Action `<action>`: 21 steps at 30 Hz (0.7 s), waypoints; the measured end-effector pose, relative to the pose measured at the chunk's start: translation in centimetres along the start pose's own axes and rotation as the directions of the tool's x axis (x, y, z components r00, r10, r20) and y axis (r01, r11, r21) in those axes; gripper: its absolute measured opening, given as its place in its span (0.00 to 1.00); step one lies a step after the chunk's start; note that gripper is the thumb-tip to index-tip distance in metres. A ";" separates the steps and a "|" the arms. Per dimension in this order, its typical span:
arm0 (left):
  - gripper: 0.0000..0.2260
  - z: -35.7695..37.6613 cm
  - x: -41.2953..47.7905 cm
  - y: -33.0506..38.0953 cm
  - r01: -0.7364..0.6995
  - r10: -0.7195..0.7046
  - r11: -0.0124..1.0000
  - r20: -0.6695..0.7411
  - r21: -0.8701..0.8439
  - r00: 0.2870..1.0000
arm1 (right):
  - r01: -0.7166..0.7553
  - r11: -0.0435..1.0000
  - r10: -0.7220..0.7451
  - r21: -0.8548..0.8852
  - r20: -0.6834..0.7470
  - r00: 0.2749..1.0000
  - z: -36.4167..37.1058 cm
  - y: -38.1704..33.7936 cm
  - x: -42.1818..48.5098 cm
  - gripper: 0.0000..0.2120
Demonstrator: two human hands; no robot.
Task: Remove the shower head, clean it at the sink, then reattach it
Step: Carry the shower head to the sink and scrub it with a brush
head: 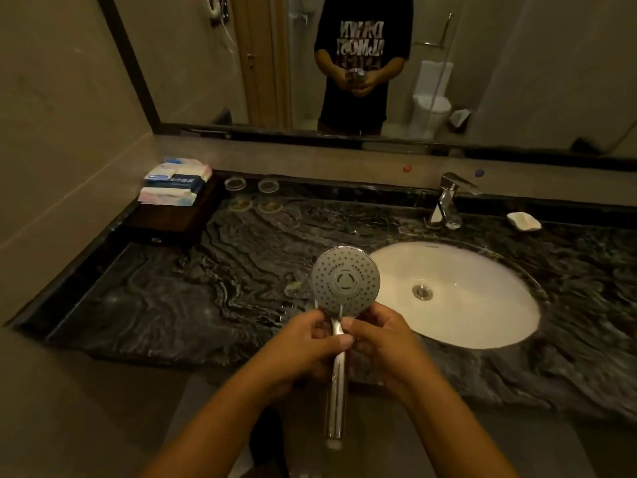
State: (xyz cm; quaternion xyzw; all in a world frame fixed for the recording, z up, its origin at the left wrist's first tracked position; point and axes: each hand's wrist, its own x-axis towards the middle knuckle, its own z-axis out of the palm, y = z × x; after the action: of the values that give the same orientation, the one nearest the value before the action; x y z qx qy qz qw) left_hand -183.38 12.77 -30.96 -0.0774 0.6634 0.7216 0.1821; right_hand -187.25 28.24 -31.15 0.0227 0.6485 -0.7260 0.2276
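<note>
A chrome shower head point(345, 281) with a round grey spray face is held upright over the front edge of the dark marble counter point(213, 270), spray face toward me, handle pointing down. No hose is attached to it. My left hand point(306, 350) and my right hand point(382, 346) both grip the upper handle just below the spray face. The white oval sink point(482, 305) lies just to the right of the shower head. A chrome faucet point(448, 198) stands behind the sink; no water runs from it.
A dark wooden tray with packaged toiletries point(175, 182) sits at the counter's back left, with two upturned glasses point(251, 184) beside it. A white soap dish point(523, 220) lies right of the faucet. The wall mirror point(344, 63) reflects a person, a door and a toilet.
</note>
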 end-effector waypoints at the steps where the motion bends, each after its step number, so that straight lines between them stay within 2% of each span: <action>1: 0.11 -1.5 1.4 0.4 0.020 -0.020 1.000 0.017 -0.023 1.000 | -0.013 1.000 0.013 0.020 0.006 1.000 0.5 -0.1 1.9 0.10; 7: 0.11 -10.5 8.0 0.9 0.165 -0.158 0.982 0.072 -0.091 0.985 | -0.116 0.975 0.097 0.188 0.107 0.990 3.5 0.6 11.9 0.15; 9: 0.11 -12.9 9.6 0.5 0.201 -0.197 0.972 0.046 -0.119 0.979 | -0.117 0.980 0.109 0.161 0.060 0.992 4.5 1.2 14.8 0.17; 11: 0.12 -14.8 10.6 -0.2 0.238 -0.242 0.959 -0.011 -0.154 0.970 | -0.103 0.994 0.105 0.028 -0.075 0.992 5.5 1.9 17.2 0.16; 14: 0.10 -17.0 11.5 -1.0 0.258 -0.283 0.939 -0.085 -0.226 0.955 | -0.088 0.939 -0.012 -0.333 -0.287 0.958 5.4 4.3 21.2 0.06; 15: 0.09 -17.5 11.6 -1.2 0.266 -0.298 0.931 -0.097 -0.250 0.950 | -0.113 0.880 -0.040 -0.461 -0.309 0.950 5.1 5.2 22.5 0.04; 17: 0.07 -18.4 11.9 -1.5 0.274 -0.317 0.920 -0.120 -0.281 0.941 | -0.198 0.735 -0.025 -0.649 -0.317 0.948 4.5 6.7 24.8 0.08; 21: 0.08 -18.6 12.1 -2.0 0.271 -0.336 0.905 -0.159 -0.327 0.928 | -0.262 0.533 0.069 -0.804 -0.267 0.961 3.8 8.5 27.5 0.18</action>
State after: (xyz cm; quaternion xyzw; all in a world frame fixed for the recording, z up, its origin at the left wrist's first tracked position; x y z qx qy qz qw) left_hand -196.18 -3.48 -39.03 -0.2834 0.5416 0.7638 0.2072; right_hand -207.79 15.83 -47.53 0.0476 0.9289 -0.3002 0.2117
